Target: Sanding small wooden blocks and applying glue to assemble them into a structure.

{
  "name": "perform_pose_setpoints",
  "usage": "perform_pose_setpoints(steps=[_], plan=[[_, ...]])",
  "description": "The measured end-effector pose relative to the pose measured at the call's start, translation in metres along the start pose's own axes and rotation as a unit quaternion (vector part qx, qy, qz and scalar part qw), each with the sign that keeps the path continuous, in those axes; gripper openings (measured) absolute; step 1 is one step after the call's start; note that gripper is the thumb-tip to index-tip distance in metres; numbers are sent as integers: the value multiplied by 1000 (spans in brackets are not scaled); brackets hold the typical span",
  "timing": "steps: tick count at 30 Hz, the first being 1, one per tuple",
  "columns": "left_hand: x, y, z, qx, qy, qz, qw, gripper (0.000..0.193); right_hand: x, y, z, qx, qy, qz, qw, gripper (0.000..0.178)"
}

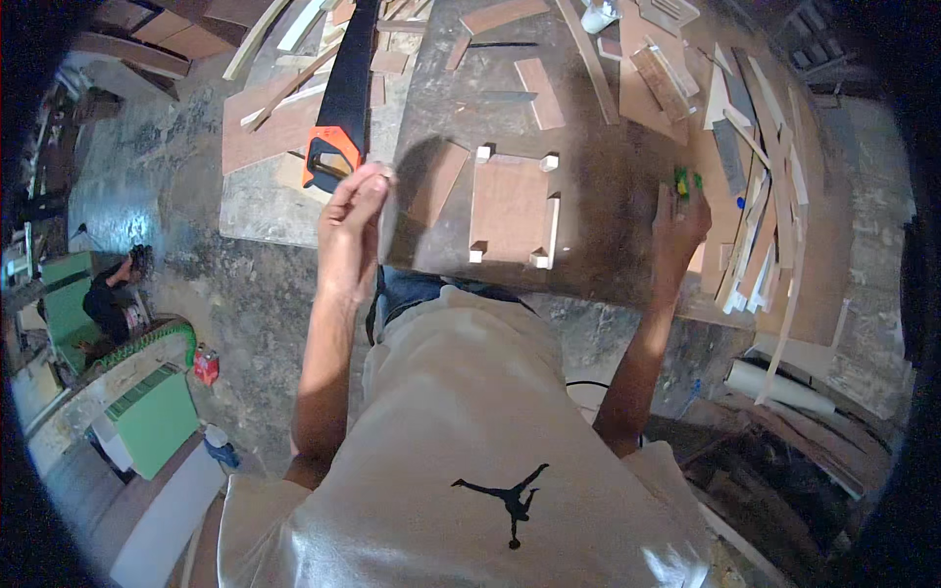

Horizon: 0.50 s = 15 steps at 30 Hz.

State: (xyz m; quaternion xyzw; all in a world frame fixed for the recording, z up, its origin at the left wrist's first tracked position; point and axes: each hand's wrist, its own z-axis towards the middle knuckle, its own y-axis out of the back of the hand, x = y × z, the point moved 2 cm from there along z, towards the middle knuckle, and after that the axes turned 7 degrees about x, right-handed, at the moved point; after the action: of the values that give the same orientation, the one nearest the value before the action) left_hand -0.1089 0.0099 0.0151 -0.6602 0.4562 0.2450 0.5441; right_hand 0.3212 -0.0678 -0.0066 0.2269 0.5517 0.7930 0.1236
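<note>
My left hand (pixel 351 227) is raised near the saw handle, thumb and fingertips pinched together; what they hold, if anything, is too small to make out. Close behind it lies a handsaw (pixel 333 147) with an orange and black handle and a dark blade. At the right side of the table, my right hand (pixel 683 227) has its fingers closed around a small green and yellow thing (pixel 682 182) whose kind I cannot make out. Between my hands, a rectangular wooden panel (pixel 510 201) lies flat, with a small pale block at each corner and a thin strip along its right edge.
Several long wood strips (pixel 760 235) are piled right of my right hand. Loose offcuts (pixel 539 93) and a white cup (pixel 599 16) lie farther back. A brown board (pixel 436 184) rests left of the panel. On the floor at left are a person (pixel 110 299) and a green box (pixel 157 416).
</note>
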Motion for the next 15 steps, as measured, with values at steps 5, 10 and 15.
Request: perform_pose_setpoints(steps=[5, 10, 15], plan=[[-31, 69, 9, -108, -3, 0, 994, 26, 148, 8, -38, 176, 23, 299, 938, 33], [-56, 112, 25, -153, -3, 30, 988, 29, 313, -52, -115, 377, 131, 436, 806, 34], [-70, 178, 41, -101, -12, 255, 962, 29, 421, -143, -138, 186, 313, 265, 893, 59]])
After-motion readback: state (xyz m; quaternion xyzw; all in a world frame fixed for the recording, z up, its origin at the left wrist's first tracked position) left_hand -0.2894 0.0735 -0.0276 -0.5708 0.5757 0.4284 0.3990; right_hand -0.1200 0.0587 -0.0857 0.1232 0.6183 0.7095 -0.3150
